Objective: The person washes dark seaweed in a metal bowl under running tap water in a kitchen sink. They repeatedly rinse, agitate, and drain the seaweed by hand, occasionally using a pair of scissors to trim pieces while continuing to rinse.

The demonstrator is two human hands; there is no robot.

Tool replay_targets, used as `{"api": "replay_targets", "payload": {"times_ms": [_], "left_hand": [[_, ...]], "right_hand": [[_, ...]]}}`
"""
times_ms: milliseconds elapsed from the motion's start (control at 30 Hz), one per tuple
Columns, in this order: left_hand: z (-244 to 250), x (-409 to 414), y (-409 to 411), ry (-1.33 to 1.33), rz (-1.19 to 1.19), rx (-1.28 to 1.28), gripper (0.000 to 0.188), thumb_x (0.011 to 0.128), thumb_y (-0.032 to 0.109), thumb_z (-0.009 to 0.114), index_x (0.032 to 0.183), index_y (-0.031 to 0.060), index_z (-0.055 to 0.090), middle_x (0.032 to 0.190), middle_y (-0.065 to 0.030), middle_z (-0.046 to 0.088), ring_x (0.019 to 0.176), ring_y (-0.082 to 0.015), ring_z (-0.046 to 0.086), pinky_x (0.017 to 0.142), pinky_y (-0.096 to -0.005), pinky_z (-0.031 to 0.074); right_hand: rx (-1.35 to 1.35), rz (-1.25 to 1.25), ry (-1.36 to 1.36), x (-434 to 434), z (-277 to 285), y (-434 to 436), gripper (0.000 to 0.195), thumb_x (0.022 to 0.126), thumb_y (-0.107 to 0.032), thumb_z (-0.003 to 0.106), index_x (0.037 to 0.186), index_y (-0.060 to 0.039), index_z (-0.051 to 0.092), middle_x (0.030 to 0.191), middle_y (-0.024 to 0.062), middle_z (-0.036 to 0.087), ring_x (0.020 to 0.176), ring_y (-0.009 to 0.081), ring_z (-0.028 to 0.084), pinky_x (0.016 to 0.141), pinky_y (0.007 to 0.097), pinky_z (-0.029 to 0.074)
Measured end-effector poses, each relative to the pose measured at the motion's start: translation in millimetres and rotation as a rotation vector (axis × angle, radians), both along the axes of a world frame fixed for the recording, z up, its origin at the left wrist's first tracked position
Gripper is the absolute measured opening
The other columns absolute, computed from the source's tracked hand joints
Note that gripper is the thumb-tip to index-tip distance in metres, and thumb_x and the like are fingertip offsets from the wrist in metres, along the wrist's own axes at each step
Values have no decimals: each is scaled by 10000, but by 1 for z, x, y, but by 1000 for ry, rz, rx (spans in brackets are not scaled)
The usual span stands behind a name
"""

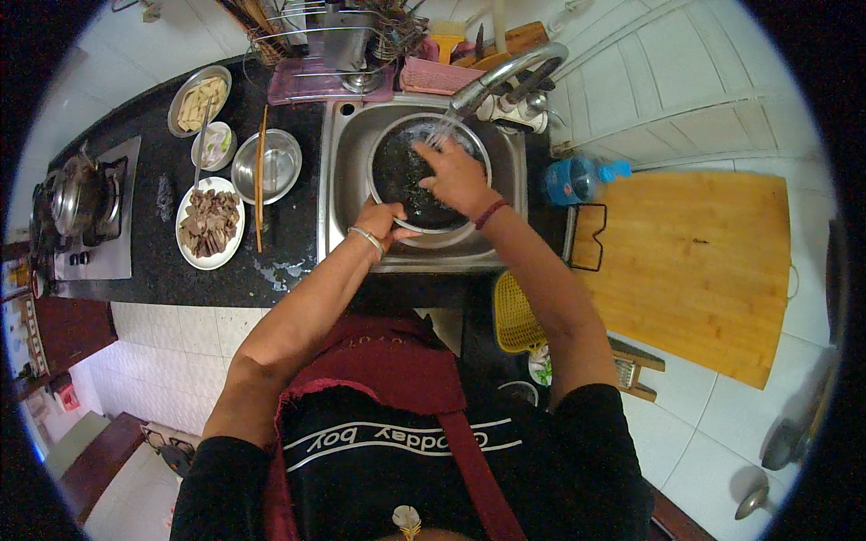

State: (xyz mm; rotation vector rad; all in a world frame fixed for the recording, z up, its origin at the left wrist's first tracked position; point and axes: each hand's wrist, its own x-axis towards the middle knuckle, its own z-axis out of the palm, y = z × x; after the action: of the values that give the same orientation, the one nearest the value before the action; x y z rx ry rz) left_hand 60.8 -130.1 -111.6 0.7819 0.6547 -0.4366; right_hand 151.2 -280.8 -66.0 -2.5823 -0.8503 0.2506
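Observation:
A round metal pan with a dark inside is held over the steel sink basin. My left hand grips its near left rim, thumb on top and fingers beneath. Water runs from the chrome faucet into the pan. My right hand is in the pan by the stream, fingers spread; whether its fingertips touch the pan's bottom I cannot tell.
Left of the sink are a steel bowl with wooden chopsticks across it, a plate of sliced meat, two food bowls and a gas stove. To the right stand a blue plastic bottle and a wooden cutting board.

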Motion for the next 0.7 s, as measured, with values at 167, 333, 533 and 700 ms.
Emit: {"api": "replay_targets", "payload": {"times_ms": [167, 333, 533, 700], "left_hand": [[12, -3, -4, 20, -11, 30, 596, 700, -108, 470, 1271, 46, 393, 1089, -144, 547, 880, -336, 618, 619, -440, 614], [2, -10, -1, 50, 4, 27, 572, 695, -115, 475, 1246, 21, 404, 1076, -165, 536, 884, -348, 606, 617, -440, 614], [3, -9, -5, 33, 112, 106, 195, 711, -90, 531, 906, -71, 532, 901, -176, 563, 809, -341, 612, 642, -454, 611], [18, -3, -4, 77, 92, 91, 159, 734, -68, 539, 893, -68, 537, 882, -143, 538, 791, -319, 599, 650, -450, 614]], "right_hand": [[-76, 77, -33, -15, -31, 22, 464, 707, 40, 626, 1148, -88, 563, 1309, 186, 427, 1154, 371, 455, 914, 405, 425], [399, -113, 115, 2, -70, 17, 245, 717, 56, 601, 955, -2, 610, 935, 212, 610, 834, 387, 593, 748, 401, 483], [337, -471, 201, 23, -49, 7, 214, 786, -118, 605, 957, 9, 617, 831, 227, 621, 828, 414, 587, 754, 423, 473], [294, -207, 303, 29, -38, -15, 430, 761, -157, 671, 1158, -44, 551, 1153, 224, 520, 1077, 378, 505, 919, 404, 412]]}}
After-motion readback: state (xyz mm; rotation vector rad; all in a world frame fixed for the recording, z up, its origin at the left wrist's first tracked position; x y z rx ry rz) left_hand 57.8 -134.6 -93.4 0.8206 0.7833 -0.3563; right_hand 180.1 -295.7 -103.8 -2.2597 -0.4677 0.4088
